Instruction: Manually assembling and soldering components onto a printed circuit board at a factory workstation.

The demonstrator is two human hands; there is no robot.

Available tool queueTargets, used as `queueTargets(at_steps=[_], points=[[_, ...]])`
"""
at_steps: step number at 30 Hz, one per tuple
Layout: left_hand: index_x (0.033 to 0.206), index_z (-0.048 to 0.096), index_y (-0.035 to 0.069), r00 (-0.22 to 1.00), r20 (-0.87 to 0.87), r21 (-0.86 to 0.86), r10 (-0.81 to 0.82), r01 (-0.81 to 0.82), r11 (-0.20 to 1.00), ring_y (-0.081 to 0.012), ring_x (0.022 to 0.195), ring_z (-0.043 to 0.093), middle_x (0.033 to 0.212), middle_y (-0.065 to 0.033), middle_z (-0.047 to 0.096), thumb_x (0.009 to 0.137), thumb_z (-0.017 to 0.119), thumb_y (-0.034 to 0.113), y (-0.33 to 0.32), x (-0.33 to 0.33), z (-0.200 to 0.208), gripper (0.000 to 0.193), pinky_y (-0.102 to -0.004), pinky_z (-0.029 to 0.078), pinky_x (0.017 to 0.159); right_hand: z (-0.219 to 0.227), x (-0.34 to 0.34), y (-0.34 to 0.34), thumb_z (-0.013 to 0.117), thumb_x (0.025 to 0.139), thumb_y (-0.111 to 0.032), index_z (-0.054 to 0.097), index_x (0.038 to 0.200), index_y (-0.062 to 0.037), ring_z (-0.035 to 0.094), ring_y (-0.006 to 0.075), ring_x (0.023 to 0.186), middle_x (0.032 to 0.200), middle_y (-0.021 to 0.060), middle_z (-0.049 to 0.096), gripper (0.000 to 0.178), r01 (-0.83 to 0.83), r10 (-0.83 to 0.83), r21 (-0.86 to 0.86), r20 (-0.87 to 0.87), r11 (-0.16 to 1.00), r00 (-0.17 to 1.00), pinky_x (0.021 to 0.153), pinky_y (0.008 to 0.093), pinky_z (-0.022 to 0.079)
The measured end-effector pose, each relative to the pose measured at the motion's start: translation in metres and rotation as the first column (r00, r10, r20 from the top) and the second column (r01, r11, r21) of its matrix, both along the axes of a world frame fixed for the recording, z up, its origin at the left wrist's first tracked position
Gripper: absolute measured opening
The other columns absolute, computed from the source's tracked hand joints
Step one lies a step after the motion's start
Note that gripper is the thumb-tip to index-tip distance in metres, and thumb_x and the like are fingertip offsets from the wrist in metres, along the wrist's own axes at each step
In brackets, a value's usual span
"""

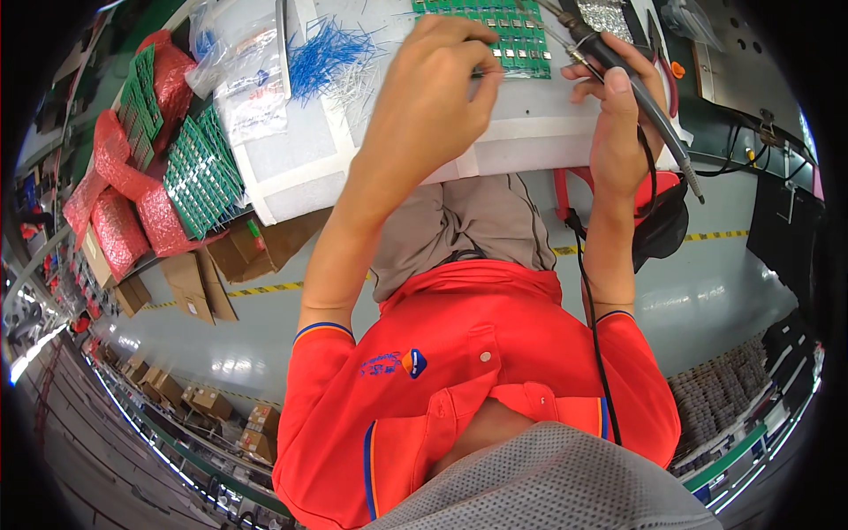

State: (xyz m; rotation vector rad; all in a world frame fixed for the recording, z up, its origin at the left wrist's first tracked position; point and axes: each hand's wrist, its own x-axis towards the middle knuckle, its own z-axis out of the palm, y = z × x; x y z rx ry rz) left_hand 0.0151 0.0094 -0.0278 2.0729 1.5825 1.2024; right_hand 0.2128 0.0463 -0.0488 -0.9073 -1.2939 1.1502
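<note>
My right hand (620,132) is wrapped round a soldering iron (655,113) with a dark grip and grey rear end. The iron slants toward the far edge of the view, over a green circuit board panel (527,46) with rows of small metal parts. My left hand (433,97) rests at the panel's left side, fingers bent and thumb close to the index finger. Whatever thin thing it may pinch is too small to make out. Left of that hand lies a loose pile of blue wires (329,64), with white wires (355,93) beside it.
Green board panels (201,168) and red bubble wrap (119,230) lie at the left. A clear plastic bag (256,106) is near the wires. Pliers with red handles (671,84) lie right of the iron. A black cord (594,327) hangs along my right arm.
</note>
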Motion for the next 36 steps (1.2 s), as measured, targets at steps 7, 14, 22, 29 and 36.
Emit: queueTargets(at_steps=[7, 14, 22, 29, 36], points=[[0.084, 0.067, 0.002, 0.973, -0.099, -0.048, 0.208, -0.214, 0.976, -0.0251, 0.088, 0.064, 0.096, -0.0102, 0.073, 0.083, 0.071, 0.006, -0.023, -0.036, 0.003, 0.006, -0.0333, 0.050, 0.073, 0.000, -0.026, 0.000, 0.054, 0.100, -0.015, 0.057, 0.125, 0.0094, 0.066, 0.0229, 0.100, 0.111, 0.0184, 0.067, 0.036, 0.066, -0.071, 0.051, 0.107, 0.997, 0.992, 0.097, 0.0358, 0.048], [0.085, 0.066, 0.002, 0.980, -0.056, -0.091, 0.193, -0.197, 0.976, -0.0307, 0.098, 0.064, 0.104, -0.0104, 0.074, 0.083, 0.071, 0.006, -0.034, -0.036, 0.002, 0.006, -0.0396, 0.050, 0.087, -0.001, -0.037, 0.007, 0.051, 0.100, -0.013, 0.054, 0.125, 0.0131, 0.068, 0.0288, 0.097, 0.110, 0.0235, 0.066, 0.036, -0.052, 0.053, 0.038, -0.036, 0.998, 0.998, 0.096, 0.0427, 0.052], [0.080, 0.067, -0.005, 0.983, -0.033, -0.185, 0.181, -0.184, 0.965, -0.0349, 0.103, 0.058, 0.102, -0.0186, 0.067, 0.080, 0.065, 0.002, -0.016, -0.057, 0.033, 0.007, -0.0407, 0.047, 0.092, -0.005, -0.031, 0.010, 0.072, 0.087, -0.007, 0.062, 0.108, 0.0041, 0.061, 0.0111, 0.077, 0.093, 0.0087, 0.065, 0.025, 0.010, -0.023, 0.064, 0.200, 0.998, 0.980, 0.072, 0.0230, 0.049], [0.077, 0.067, -0.003, 0.982, -0.111, -0.203, 0.151, -0.171, 0.964, -0.0348, 0.100, 0.058, 0.101, -0.0168, 0.067, 0.079, 0.065, 0.003, -0.004, -0.065, 0.022, 0.007, -0.0412, 0.047, 0.091, -0.007, -0.049, 0.006, 0.071, 0.080, 0.002, 0.057, 0.093, 0.0007, 0.055, 0.0112, 0.075, 0.084, 0.0097, 0.062, 0.019, -0.039, 0.050, 0.212, -0.046, 0.976, 0.998, 0.071, 0.0237, 0.044], [0.078, 0.066, -0.005, 0.988, -0.065, -0.212, 0.137, -0.148, 0.966, -0.0354, 0.099, 0.058, 0.100, -0.0168, 0.067, 0.079, 0.064, 0.002, -0.004, -0.066, 0.023, 0.008, -0.0402, 0.047, 0.088, -0.006, -0.050, 0.002, 0.069, 0.082, 0.004, 0.057, 0.093, 0.0010, 0.056, 0.0119, 0.076, 0.085, 0.0112, 0.063, 0.017, -0.063, 0.060, 0.133, 0.027, 0.989, 0.998, 0.073, 0.0238, 0.045]])
